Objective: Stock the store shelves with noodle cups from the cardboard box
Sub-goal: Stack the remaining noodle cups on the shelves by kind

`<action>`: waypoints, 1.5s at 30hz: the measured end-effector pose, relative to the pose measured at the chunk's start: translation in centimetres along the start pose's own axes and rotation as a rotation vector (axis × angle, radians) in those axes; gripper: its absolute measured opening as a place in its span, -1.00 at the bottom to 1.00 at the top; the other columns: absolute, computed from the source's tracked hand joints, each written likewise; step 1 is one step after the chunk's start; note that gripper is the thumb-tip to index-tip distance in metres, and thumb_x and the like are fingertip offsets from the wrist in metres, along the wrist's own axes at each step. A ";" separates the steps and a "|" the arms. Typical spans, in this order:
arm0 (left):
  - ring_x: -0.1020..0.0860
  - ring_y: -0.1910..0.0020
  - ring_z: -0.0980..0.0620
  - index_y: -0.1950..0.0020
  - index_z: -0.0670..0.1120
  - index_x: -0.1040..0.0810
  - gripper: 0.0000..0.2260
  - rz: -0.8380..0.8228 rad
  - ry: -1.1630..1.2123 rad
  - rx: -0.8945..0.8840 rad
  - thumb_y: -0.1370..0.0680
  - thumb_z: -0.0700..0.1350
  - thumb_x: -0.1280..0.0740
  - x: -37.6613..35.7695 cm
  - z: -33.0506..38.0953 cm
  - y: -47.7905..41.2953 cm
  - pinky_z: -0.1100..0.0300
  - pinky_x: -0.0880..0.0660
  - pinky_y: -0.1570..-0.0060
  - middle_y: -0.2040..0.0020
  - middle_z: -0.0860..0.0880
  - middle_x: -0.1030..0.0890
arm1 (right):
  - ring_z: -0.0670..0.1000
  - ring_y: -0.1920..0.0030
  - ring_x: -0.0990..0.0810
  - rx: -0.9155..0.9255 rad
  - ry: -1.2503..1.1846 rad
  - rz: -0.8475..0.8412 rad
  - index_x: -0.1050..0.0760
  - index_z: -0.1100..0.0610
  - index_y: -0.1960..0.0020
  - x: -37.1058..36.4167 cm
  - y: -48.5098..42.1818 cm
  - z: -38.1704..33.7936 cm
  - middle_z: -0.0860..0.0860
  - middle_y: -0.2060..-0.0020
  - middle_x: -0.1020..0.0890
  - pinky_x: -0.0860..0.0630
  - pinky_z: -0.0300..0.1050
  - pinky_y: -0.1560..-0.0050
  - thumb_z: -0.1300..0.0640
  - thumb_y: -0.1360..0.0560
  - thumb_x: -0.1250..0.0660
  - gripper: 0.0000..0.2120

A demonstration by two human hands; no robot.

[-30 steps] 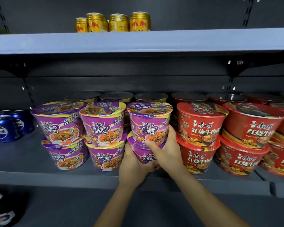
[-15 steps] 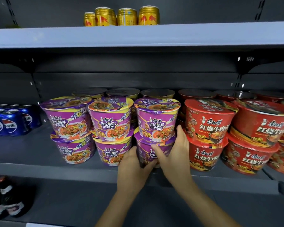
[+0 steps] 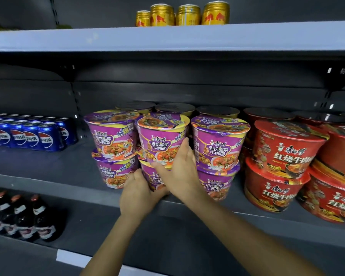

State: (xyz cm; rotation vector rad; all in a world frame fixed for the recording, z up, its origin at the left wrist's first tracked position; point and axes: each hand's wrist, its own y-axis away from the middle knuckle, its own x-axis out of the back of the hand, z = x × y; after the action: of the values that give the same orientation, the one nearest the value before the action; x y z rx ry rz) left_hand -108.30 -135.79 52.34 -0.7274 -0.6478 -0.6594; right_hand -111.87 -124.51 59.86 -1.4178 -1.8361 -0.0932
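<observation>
Head view, facing a dark middle shelf (image 3: 48, 170) stocked two high with purple noodle cups (image 3: 219, 140). Left hand (image 3: 139, 194) low at the shelf's front edge, wrapped round the lower middle cup (image 3: 154, 181) from its left side and underside, thumb raised against the cup's left face. Right hand (image 3: 180, 170) reaching in from the right, fingers (image 3: 184, 148) laid up the right flank of the upper middle cup (image 3: 161, 140), thumb stretched across the front where the two cups meet, so clasping that cup between thumb and fingers. Upper middle cup seated on the lower one, leaning slightly. Just beside it on the left, another purple stack (image 3: 113, 150); just beside on the right, a third purple stack (image 3: 217, 184), close against the right hand, contact hard to tell. More cups behind in shadow, only lids showing. Further right, red noodle cups (image 3: 283, 150), likewise two high. Far left on the same shelf, blue cola cans (image 3: 34, 134), well apart from the cups. Up on the upper shelf (image 3: 167, 36), gold cans (image 3: 183, 14) in a row. Down left, dark bottles (image 3: 22, 216) with reddish caps upright on the lower shelf (image 3: 78, 226)
</observation>
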 end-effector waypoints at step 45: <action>-0.55 -0.16 -0.21 -0.34 -0.14 -0.34 -0.33 0.243 0.130 0.215 -0.38 0.15 -0.48 5.2 -6.3 -3.5 -0.14 -0.48 -0.09 -0.23 -0.16 -0.54 | -0.23 -0.50 0.03 0.372 0.039 -0.056 0.20 -0.26 -0.49 -0.3 7.3 8.1 -0.34 -0.48 0.05 0.03 -0.43 -0.41 -0.13 -0.47 -0.19 -0.25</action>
State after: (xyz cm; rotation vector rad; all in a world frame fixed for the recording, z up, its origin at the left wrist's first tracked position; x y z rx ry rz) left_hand -105.77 -144.14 53.80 -0.5472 -0.4920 -0.4026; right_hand -110.03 -117.94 51.28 -1.0980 -1.7520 0.1831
